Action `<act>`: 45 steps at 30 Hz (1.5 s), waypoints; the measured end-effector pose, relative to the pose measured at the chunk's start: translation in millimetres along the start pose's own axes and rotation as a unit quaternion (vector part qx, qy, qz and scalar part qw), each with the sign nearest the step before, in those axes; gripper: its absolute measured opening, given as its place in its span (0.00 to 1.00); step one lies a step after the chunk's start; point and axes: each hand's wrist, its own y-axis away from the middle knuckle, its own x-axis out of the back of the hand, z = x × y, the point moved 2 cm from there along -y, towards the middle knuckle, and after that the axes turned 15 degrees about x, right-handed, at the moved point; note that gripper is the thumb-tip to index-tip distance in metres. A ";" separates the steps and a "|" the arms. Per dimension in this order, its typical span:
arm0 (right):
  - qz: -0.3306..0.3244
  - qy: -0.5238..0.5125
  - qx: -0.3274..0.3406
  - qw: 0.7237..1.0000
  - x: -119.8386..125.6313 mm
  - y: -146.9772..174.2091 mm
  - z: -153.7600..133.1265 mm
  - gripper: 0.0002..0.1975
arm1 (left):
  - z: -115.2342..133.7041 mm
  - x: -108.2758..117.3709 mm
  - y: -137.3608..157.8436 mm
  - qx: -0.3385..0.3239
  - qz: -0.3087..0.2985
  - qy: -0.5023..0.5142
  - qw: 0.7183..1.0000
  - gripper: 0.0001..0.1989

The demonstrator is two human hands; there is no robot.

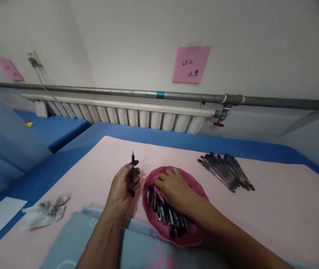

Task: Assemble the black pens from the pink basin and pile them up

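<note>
We are holding a single dark pen (133, 175) in our left hand (125, 183), thumb and fingers wrapping its barrel, with the bare narrow tip pointing to twelve o'clock and the dark end to six. Our right hand (176, 190) is resting in the pink bowl (194, 183), over a heap of pen parts (163, 215); its fingertips are partly hiding, so we are not managing to tell whether they are gripping anything. Taking the bowl as the dial's centre, the held pen is sitting at ten o'clock, a fanned pile of pens (226, 172) is lying at two, and a crumpled tissue (47, 211) is lying at nine. We are judging the pen to be light and stiff, its smooth barrel probably being prone to slipping or rolling under a loose pinch. The fine tip is looking like the fragile part, so we are favouring a mid-barrel hold, clear of the point. The pen parts are lying close together, so we are considering them likely to snag on their neighbours.
</note>
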 end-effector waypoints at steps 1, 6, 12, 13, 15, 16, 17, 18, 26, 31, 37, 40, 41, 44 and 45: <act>-0.005 0.003 0.000 1.000 1.0 0.5 -0.6 0.08 | -0.1 0.3 0.2 -0.002 0.001 -0.004 1.000 0.10; -0.036 0.020 -0.008 0.999 1.5 0.3 -1.6 0.06 | -0.6 1.7 -0.3 -0.007 0.006 -0.022 1.000 0.10; 0.050 -0.052 -0.061 0.996 11.8 1.2 6.1 0.09 | -0.6 -1.1 3.9 -0.014 0.005 -0.054 0.998 0.10; 0.093 -0.107 -0.086 0.986 16.5 2.8 8.6 0.09 | -0.3 -2.7 6.1 -0.012 -0.002 -0.066 0.998 0.10; 0.185 -0.242 -0.136 0.943 25.5 6.8 13.5 0.09 | 0.1 -6.5 11.2 -0.001 -0.021 -0.103 0.994 0.10; 0.230 -0.307 -0.159 0.910 29.2 9.0 15.7 0.08 | 0.1 -8.3 13.9 0.007 -0.031 -0.127 0.991 0.10; 0.270 -0.362 -0.179 0.874 32.1 11.1 17.6 0.07 | 0.0 -10.0 16.5 0.014 -0.040 -0.153 0.987 0.10; 0.302 -0.406 -0.197 0.839 34.2 12.9 19.1 0.07 | -0.4 -11.4 18.8 0.020 -0.046 -0.178 0.983 0.10; 0.363 -0.624 -0.219 0.657 35.9 14.4 13.8 0.09 | -8.3 -16.1 27.1 0.054 -0.081 -0.311 0.945 0.06; 0.323 -0.643 -0.210 0.662 41.1 12.4 2.3 0.06 | -8.5 -16.2 29.9 0.053 -0.078 -0.337 0.937 0.07; 0.379 -0.571 -0.231 0.691 45.7 15.4 5.6 0.05 | -7.8 -16.8 29.6 0.053 -0.070 -0.358 0.930 0.08; 0.357 -0.574 -0.226 0.701 43.3 15.1 6.6 0.05 | -8.2 -17.8 30.2 0.046 -0.072 -0.368 0.926 0.08; 0.352 -0.576 -0.222 0.703 42.5 15.1 6.7 0.05 | -8.4 -18.2 30.5 0.047 -0.074 -0.366 0.926 0.08; 0.341 -0.579 -0.219 0.708 41.0 15.3 7.8 0.05 | -8.9 -19.7 31.6 0.056 -0.081 -0.357 0.929 0.08; 0.334 -0.582 -0.218 0.709 40.9 15.4 8.3 0.05 | -8.9 -20.3 32.0 0.059 -0.083 -0.355 0.930 0.07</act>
